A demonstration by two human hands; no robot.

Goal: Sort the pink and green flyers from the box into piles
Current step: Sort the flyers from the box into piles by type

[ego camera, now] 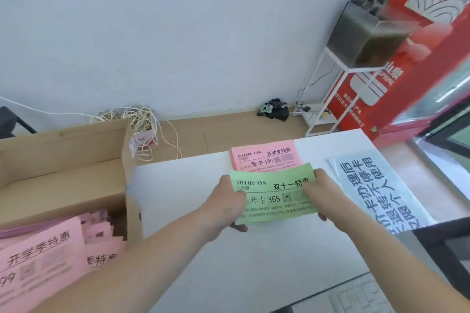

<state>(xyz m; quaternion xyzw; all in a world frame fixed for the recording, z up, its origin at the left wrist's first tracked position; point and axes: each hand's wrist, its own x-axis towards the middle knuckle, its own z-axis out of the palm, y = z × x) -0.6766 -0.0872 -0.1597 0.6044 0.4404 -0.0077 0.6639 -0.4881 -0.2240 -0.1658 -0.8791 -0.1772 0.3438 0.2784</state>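
A green flyer (272, 193) with black print is held over the white table (203, 211), a little nearer me than a pile of pink flyers (264, 157) at the table's far edge. My left hand (223, 206) grips its left side and my right hand (318, 193) grips its right side. Whether it is one sheet or a small stack, I cannot tell. At the left stands an open cardboard box (63, 173). Pink flyers (40, 259) lie jumbled in its near end.
A white sheet with large blue characters (376, 190) lies on the table's right side. A keyboard (361, 295) shows at the bottom right. Beyond the table are a wooden floor, tangled cord (137, 119), a fish tank on a white stand (366, 35) and a red banner (381, 89).
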